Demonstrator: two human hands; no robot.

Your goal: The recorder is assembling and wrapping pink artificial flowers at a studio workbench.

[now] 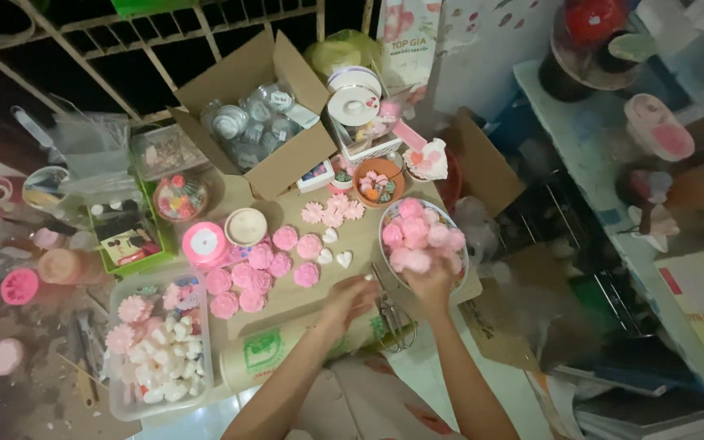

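Right hand (432, 281) has its fingers curled over a pink flower-shaped piece (417, 261) at the near rim of the white bowl (459, 269), though whether it's actually pinched is hard to tell. Left hand (350, 297) rests loosely closed on the cardboard (352, 236), holding nothing visible. These pieces look light and chip-prone, so I'd grab by the edges. It's round with no real long axis, face up

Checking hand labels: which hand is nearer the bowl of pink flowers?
Right. The right hand reaches up at the near rim of the bowl of pink flowers, touching the flowers. The left hand rests on the cardboard, off to the bowl's left.
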